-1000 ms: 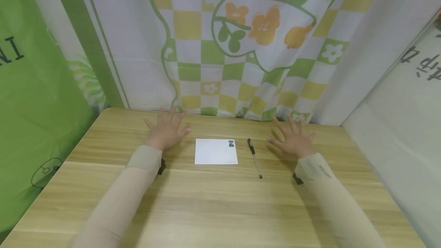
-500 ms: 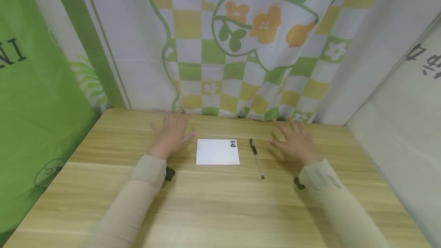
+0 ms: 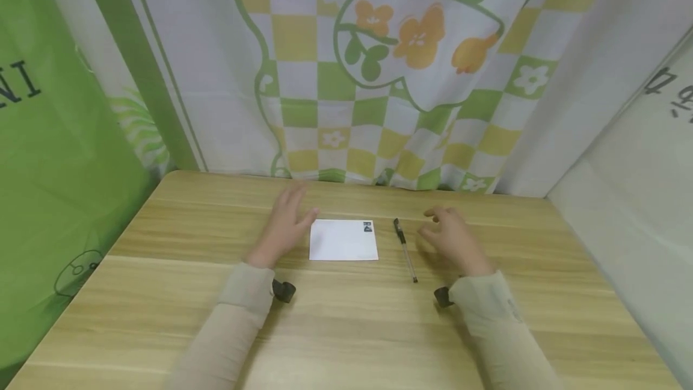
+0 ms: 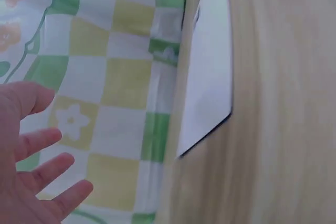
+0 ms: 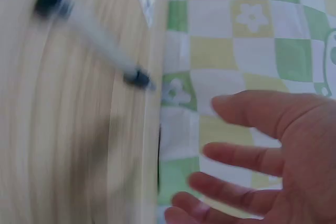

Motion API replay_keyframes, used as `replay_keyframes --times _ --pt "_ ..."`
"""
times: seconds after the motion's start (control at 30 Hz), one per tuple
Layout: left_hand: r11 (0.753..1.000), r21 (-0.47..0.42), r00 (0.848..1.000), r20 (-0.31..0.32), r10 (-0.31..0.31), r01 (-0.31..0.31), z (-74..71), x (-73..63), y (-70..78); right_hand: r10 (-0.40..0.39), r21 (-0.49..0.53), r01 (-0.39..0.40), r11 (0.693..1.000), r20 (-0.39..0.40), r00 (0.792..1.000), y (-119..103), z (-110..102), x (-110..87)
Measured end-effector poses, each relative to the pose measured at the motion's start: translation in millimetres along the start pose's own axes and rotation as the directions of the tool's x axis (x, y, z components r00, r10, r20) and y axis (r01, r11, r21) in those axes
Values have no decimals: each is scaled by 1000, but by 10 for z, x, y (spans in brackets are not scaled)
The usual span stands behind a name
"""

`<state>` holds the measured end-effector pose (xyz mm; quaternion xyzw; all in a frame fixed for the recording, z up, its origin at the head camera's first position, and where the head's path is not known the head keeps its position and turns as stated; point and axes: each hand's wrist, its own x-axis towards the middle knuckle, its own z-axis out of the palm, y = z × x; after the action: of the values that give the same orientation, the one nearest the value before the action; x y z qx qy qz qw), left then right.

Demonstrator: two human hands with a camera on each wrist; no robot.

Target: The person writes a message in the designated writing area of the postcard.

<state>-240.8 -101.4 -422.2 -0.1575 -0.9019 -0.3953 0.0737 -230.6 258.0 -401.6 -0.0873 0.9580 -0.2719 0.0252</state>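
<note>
A white envelope (image 3: 341, 241) with a small dark stamp-like print (image 3: 367, 227) in its upper right corner lies flat on the wooden table. Just right of it lies a pen (image 3: 406, 251) with a clear barrel and black cap and grip. My left hand (image 3: 284, 221) is at the envelope's left edge, fingers loosely extended, thumb at the upper left corner in the head view. My right hand (image 3: 452, 235) hovers right of the pen with relaxed, slightly bent fingers. Neither hand holds anything; both wrist views show spread fingers apart from the envelope (image 4: 207, 72) and pen (image 5: 100, 35).
A checked, flower-printed curtain (image 3: 335, 89) hangs along the back edge of the wooden table (image 3: 346, 330). Green fabric (image 3: 65, 167) stands at the left, a pale panel with dark writing (image 3: 639, 197) at the right. Dark wrist mounts (image 3: 283, 290) show below both cuffs.
Both hands have turned and moved inward, the left toward the envelope and the right toward the pen. Their widely spread fingers have drawn closer together. The envelope and pen stay on the table.
</note>
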Motion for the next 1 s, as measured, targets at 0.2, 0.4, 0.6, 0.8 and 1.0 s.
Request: replay_keyframes --times 0.2,0.4,0.6,0.8,1.0 --pt "973 -223 998 12 -58 60 148 -34 15 61 101 -66 993 51 997 -105 185 18" --pt "930 -351 994 76 -84 106 179 -61 50 120 153 -138 979 121 985 -176 308 8" --pt "901 -399 981 153 -117 169 231 -71 45 153 148 -171 974 123 980 -184 340 5" --pt "853 -472 967 220 -131 223 333 -80 26 161 112 -173 978 110 981 -169 364 18" --pt "815 -518 952 279 -126 259 364 -96 30 164 96 -175 980 110 980 -182 380 24"
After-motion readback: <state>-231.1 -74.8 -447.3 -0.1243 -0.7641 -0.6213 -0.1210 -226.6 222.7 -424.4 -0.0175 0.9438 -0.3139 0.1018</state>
